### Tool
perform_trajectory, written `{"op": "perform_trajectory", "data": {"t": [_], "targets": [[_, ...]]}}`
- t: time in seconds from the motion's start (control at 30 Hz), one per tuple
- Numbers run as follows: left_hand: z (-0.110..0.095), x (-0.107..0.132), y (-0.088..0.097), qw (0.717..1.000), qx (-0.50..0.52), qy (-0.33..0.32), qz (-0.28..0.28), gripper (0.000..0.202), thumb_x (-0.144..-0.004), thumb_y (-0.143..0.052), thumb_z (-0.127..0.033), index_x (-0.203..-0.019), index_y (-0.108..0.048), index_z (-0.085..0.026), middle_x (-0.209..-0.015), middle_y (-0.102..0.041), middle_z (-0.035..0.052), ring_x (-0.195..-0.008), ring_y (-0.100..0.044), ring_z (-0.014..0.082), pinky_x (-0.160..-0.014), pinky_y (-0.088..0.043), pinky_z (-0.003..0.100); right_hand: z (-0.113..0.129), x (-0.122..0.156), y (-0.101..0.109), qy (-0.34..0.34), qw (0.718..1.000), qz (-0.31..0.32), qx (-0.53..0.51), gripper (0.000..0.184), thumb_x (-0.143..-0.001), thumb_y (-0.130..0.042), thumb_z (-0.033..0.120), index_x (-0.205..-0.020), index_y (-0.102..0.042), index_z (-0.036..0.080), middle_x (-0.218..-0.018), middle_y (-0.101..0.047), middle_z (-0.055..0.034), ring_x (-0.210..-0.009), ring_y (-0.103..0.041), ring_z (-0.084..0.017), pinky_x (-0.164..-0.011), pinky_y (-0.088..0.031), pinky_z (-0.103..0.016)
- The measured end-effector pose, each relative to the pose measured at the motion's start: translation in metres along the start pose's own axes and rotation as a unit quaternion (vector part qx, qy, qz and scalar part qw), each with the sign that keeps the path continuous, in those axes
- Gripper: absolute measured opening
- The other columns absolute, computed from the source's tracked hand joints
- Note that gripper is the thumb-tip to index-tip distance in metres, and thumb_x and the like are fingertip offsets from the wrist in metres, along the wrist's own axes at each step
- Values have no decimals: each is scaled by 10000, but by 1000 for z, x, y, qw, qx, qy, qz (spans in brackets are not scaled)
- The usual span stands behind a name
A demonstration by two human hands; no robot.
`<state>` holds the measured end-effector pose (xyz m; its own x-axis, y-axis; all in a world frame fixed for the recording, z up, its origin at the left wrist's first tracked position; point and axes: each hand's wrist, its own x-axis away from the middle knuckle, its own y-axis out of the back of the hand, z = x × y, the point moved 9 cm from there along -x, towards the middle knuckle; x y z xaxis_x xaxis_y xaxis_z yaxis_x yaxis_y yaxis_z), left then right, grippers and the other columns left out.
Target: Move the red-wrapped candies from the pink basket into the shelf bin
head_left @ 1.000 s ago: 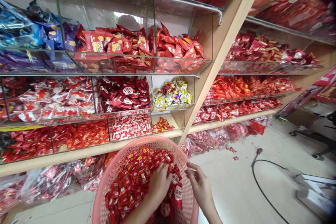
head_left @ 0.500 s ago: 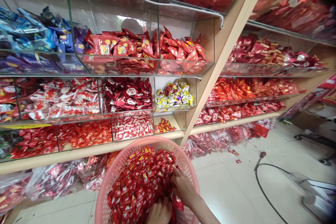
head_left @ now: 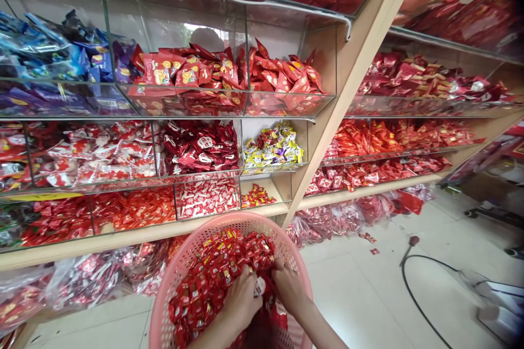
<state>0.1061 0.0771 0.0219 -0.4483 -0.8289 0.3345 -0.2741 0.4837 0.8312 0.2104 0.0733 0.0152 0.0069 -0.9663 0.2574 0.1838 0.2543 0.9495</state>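
Note:
A round pink plastic basket (head_left: 192, 253) sits low in front of me, heaped with small red wrapped candies (head_left: 213, 278). Both my hands are inside it, side by side on the right half of the heap. My left hand (head_left: 241, 300) is curled palm down, fingers dug into the candies. My right hand (head_left: 289, 286) is also curled, its fingertips buried among the wrappers next to the basket's right wall. What each hand has closed on is hidden by the pile.
Clear acrylic bins on wooden shelves (head_left: 143, 234) hold red, blue (head_left: 49, 54) and yellow (head_left: 272, 147) wrapped sweets. Bagged candy lies under the lowest shelf (head_left: 335, 218). A black cable (head_left: 413, 278) loops over the pale tiled floor at right.
My right hand moved from outside the basket's rim into the candies. My left hand drew back toward me, then pushed forward again into the heap beside the right hand.

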Motion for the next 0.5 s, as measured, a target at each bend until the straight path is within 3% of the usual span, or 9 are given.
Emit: {"op": "perform_trajectory", "data": {"t": [0.1, 0.23, 0.5], "targets": [[-5, -12, -9, 1000, -8, 29, -6, 386, -724, -498, -158, -1103, -569, -162, -1197, -544, 122, -1040, -575, 230, -877, -425, 304, -3, -3, -3, -25, 999, 15, -18, 374, -801, -345, 1, -884, -680, 143, -1098, -604, -141, -974, -597, -233, -780, -443, -295], [-8, -16, -19, 999, -13, 47, -8, 581, -773, -481, -148, -1337, -351, -91, -1191, -564, 169, -1041, -582, 247, -872, -428, 310, -9, -5, -5, -25, 997, 27, -65, 388, -804, -319, -5, -920, -661, 136, -1085, -612, -136, -917, -629, -195, -753, -447, -263], [-11, -14, -21, 998, -47, 51, -4, 577, -780, -474, -124, -1341, -347, -75, -1185, -566, 211, -974, -615, 296, -809, -470, 363, -12, -6, -6, -31, 999, 25, -10, 411, -753, -358, -30, -1038, -594, 149, -1165, -568, -154, -928, -635, -237, -723, -446, -293]]}}
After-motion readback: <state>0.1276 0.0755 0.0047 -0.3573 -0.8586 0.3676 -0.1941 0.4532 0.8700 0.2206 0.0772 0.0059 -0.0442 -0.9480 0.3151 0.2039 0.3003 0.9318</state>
